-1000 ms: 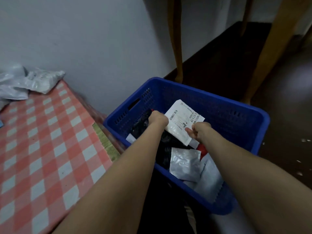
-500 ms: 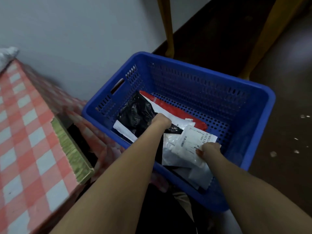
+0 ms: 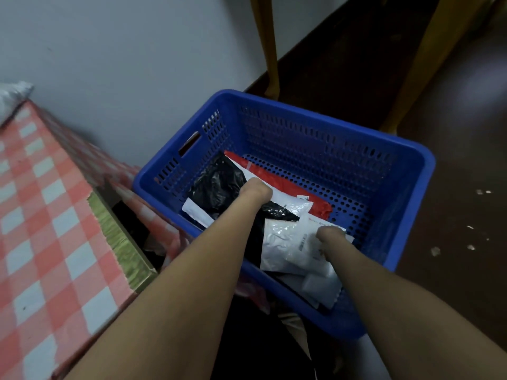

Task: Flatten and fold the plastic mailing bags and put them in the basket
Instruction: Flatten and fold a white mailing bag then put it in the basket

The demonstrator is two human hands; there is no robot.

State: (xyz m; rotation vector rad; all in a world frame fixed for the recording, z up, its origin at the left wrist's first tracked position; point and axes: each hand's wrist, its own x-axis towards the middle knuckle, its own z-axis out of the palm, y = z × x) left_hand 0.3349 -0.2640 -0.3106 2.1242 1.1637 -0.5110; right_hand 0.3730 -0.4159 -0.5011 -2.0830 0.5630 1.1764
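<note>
White plastic mailing bag [image 3: 288, 248] lies right under the right hand [image 3: 330, 237]; the left hand [image 3: 255, 191] reaches onto a black bag [image 3: 216, 185]. Fingers hidden, grip unclear. All sit inside the blue basket [image 3: 315, 138].

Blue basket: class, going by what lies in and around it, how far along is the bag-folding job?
Done: a black bag, a red bag and others lie flat in the blue basket. In hand: the left hand and right hand rest on the pile, the right on a white labelled bag. Left: apparently a crumpled bag on the checked table.
</note>
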